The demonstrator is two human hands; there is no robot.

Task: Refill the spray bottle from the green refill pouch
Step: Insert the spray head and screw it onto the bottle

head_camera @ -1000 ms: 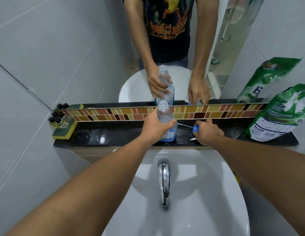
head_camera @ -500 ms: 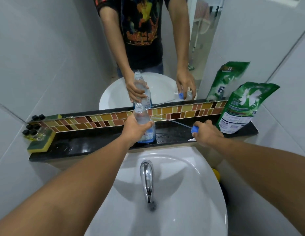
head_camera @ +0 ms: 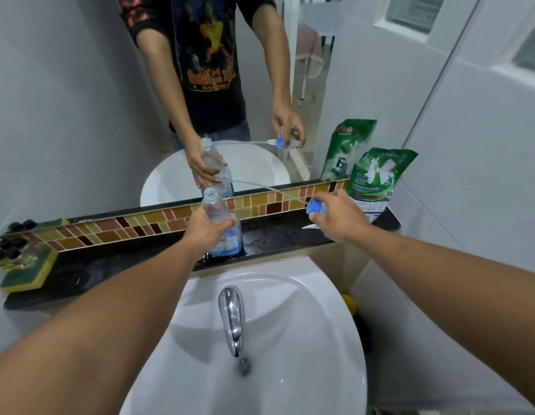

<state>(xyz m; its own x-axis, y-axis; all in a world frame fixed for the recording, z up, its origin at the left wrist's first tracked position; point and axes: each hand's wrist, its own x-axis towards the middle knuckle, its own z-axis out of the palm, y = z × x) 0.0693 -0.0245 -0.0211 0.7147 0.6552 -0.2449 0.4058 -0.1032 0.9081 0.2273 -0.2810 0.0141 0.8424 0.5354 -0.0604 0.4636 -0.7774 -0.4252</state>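
Note:
A clear spray bottle [head_camera: 223,232] with a blue label stands upright on the black shelf [head_camera: 140,259], its neck open. My left hand [head_camera: 205,232] grips its body. My right hand [head_camera: 339,217] holds the blue spray head [head_camera: 314,206] off to the right of the bottle. The head's thin clear dip tube [head_camera: 266,189] stretches left, its tip near the bottle's neck. The green refill pouch [head_camera: 375,179] leans upright against the mirror at the shelf's right end, just beyond my right hand.
A white sink [head_camera: 290,339] with a chrome tap [head_camera: 232,316] sits below the shelf. A yellow-green sponge [head_camera: 30,271] and small black-capped bottles [head_camera: 9,247] occupy the shelf's left end. Water drops wet the shelf by the bottle. A mosaic tile strip [head_camera: 170,217] and the mirror back it.
My right hand has lifted the spray head up and to the right, drawing the dip tube out of the bottle. My left hand stays on the bottle. The camera has tilted.

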